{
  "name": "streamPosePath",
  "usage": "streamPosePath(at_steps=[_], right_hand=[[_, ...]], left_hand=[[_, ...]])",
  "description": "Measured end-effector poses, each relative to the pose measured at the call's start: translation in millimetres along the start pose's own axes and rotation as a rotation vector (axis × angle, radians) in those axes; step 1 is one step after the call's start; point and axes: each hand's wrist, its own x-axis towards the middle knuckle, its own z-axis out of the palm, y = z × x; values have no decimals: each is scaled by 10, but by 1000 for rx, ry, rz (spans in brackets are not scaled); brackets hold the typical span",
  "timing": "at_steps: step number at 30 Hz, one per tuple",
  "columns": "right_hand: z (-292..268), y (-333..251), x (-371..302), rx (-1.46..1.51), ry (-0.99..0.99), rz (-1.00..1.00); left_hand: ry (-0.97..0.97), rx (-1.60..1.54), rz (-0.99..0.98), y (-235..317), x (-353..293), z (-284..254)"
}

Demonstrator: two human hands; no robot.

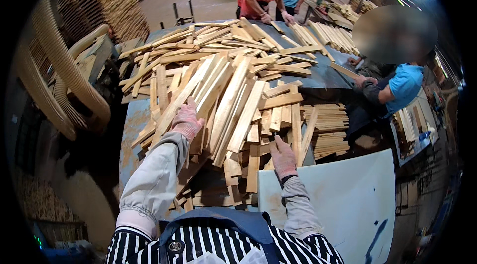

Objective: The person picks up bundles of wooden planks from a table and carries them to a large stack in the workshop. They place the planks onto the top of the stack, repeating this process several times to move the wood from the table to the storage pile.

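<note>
Surrounding gloved hands (187,121): heaped wooden slats (233,90).

Worn blue metal worktable (130,130) heaped with pale wooden slats

A loose pile of flat, pale wooden slats (223,85) covers most of the rusty-edged top, lying crosswise over one another; a neater row of light wooden strips (332,35) lies at the far right, and a white, paint-marked board (343,199) rests at the near right corner.

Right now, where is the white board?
In the head view, the white board lies lower right, beside the right hand, at the near edge of the slat pile.
</note>
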Motion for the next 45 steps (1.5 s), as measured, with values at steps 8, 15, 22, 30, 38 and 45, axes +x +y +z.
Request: streamPosePath(at_steps=[8, 15, 22, 30, 38, 45], right_hand=[[899, -743, 424, 245, -207, 170], [1131, -830, 584, 136, -161, 202], [1272, -1105, 525, -22, -87, 219], [1407, -1138, 439, -97, 2, 193], [1347, -1113, 450, -77, -62, 214], [1288, -1102, 474, -59, -156, 235]], left_hand=[[-87, -193, -9, -134, -250, -186], [84, -339, 50, -484, 15, -105], [-12, -98, 31, -511, 106, 29], [29, -11, -24, -531, 121, 130], [-6, -30, -51, -421, 82, 9], [89, -4, 2, -562, 177, 217]])
